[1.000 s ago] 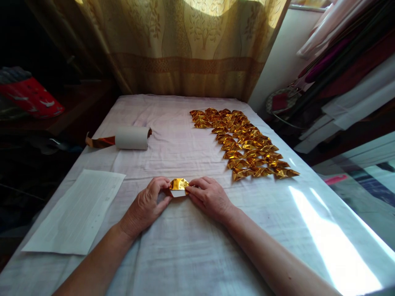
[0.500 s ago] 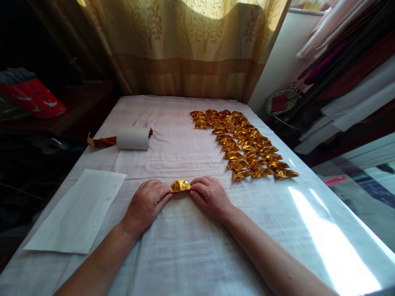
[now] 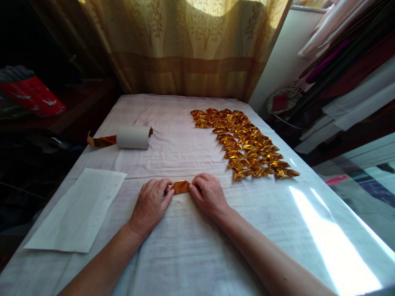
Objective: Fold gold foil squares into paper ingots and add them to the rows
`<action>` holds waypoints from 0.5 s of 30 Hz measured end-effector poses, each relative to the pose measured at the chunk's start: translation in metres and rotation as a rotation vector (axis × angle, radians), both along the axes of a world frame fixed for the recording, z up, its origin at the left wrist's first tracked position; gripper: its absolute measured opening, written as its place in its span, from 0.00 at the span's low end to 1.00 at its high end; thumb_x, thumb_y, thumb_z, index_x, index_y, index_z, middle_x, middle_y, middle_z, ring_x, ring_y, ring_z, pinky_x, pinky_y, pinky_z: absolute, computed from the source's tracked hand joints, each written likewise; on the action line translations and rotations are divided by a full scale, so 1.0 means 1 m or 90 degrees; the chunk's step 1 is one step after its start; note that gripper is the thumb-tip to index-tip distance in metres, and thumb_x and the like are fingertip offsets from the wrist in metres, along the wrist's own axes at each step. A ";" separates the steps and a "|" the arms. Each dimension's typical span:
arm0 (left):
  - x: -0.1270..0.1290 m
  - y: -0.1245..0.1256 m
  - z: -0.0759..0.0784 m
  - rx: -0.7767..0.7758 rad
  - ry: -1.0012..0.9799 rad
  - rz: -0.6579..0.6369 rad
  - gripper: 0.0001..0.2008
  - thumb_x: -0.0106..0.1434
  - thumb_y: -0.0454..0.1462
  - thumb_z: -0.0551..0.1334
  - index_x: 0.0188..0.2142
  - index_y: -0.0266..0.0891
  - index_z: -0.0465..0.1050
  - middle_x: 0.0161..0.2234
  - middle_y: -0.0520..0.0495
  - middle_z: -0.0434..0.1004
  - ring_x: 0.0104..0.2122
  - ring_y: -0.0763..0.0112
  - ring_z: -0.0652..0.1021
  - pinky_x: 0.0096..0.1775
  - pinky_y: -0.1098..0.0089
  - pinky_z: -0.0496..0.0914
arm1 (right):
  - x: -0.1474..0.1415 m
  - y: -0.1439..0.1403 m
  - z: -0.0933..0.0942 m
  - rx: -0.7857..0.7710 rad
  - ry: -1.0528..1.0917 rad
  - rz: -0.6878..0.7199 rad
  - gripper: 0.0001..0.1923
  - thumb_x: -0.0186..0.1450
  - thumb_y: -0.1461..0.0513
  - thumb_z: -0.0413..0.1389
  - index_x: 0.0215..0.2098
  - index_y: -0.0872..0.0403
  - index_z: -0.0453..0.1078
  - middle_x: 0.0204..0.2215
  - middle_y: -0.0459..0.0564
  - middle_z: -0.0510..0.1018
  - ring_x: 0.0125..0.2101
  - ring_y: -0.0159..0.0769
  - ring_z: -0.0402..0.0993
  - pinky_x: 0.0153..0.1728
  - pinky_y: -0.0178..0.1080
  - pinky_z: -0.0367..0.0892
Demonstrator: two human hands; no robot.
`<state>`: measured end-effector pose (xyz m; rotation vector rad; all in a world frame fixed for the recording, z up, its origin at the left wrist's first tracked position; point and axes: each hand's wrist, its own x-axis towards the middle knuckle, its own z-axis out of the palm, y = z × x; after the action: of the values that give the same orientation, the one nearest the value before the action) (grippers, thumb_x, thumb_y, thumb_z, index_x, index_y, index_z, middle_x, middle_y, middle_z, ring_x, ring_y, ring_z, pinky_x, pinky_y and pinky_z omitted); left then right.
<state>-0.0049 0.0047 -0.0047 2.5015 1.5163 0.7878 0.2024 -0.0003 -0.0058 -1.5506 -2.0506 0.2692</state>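
Observation:
A small folded piece of gold foil paper (image 3: 181, 187) lies between my two hands, just above the cloth near the table's middle. Its orange-gold face is turned toward me. My left hand (image 3: 153, 200) pinches its left end between thumb and fingers. On the other side my right hand (image 3: 210, 195) grips the right end in the same way; both ends are partly covered by fingertips. Beyond my right hand stand several rows of finished-looking folded gold foil pieces (image 3: 253, 146), shaped like small ingots and packed close together.
A pale cardboard-like roll (image 3: 133, 137) with an orange-gold foil strip (image 3: 103, 141) sits at the back left. A sheet of white paper (image 3: 77, 209) lies at the left. The table (image 3: 191, 255) has a light cloth. A curtain (image 3: 191, 74) hangs behind; clothes (image 3: 354, 94) hang at the right.
The folded foil has been tipped, so its bright faceted face gives way to a smoother orange-gold side. My fingers have shifted their hold at both ends, with thumbs now nearer me.

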 end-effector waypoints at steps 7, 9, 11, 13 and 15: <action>-0.002 -0.001 -0.001 -0.005 0.026 -0.038 0.12 0.68 0.34 0.57 0.49 0.44 0.73 0.40 0.47 0.76 0.41 0.61 0.73 0.44 0.60 0.68 | -0.003 0.002 -0.001 -0.004 -0.042 -0.043 0.06 0.67 0.61 0.56 0.31 0.52 0.71 0.33 0.50 0.76 0.36 0.40 0.71 0.37 0.40 0.61; -0.002 -0.002 -0.001 -0.002 0.042 -0.047 0.14 0.68 0.34 0.57 0.50 0.47 0.74 0.40 0.47 0.75 0.40 0.61 0.73 0.42 0.61 0.67 | -0.004 0.003 0.000 -0.014 -0.062 -0.054 0.05 0.68 0.63 0.54 0.35 0.52 0.72 0.34 0.51 0.77 0.38 0.41 0.71 0.37 0.40 0.62; -0.001 -0.002 -0.001 0.002 0.050 -0.047 0.15 0.67 0.34 0.58 0.51 0.48 0.75 0.41 0.46 0.75 0.40 0.61 0.72 0.42 0.61 0.67 | -0.005 0.003 0.000 -0.025 -0.077 -0.060 0.06 0.69 0.64 0.53 0.39 0.52 0.73 0.37 0.51 0.78 0.40 0.42 0.72 0.38 0.41 0.62; 0.000 -0.003 -0.001 0.003 0.052 -0.042 0.15 0.67 0.33 0.59 0.51 0.48 0.76 0.41 0.46 0.75 0.41 0.61 0.72 0.42 0.61 0.67 | -0.005 0.002 0.000 -0.020 -0.085 -0.053 0.09 0.69 0.64 0.52 0.44 0.52 0.74 0.41 0.52 0.79 0.42 0.43 0.73 0.41 0.42 0.63; 0.001 -0.003 -0.001 0.002 0.054 -0.035 0.15 0.66 0.33 0.59 0.50 0.49 0.76 0.42 0.46 0.75 0.41 0.60 0.72 0.42 0.60 0.68 | -0.006 -0.001 0.001 0.005 -0.094 -0.015 0.14 0.71 0.63 0.50 0.51 0.52 0.72 0.48 0.54 0.79 0.48 0.43 0.72 0.46 0.44 0.63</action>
<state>-0.0040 0.0019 -0.0055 2.5979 1.4647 0.6846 0.1963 -0.0013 -0.0052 -1.6322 -2.1412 0.1419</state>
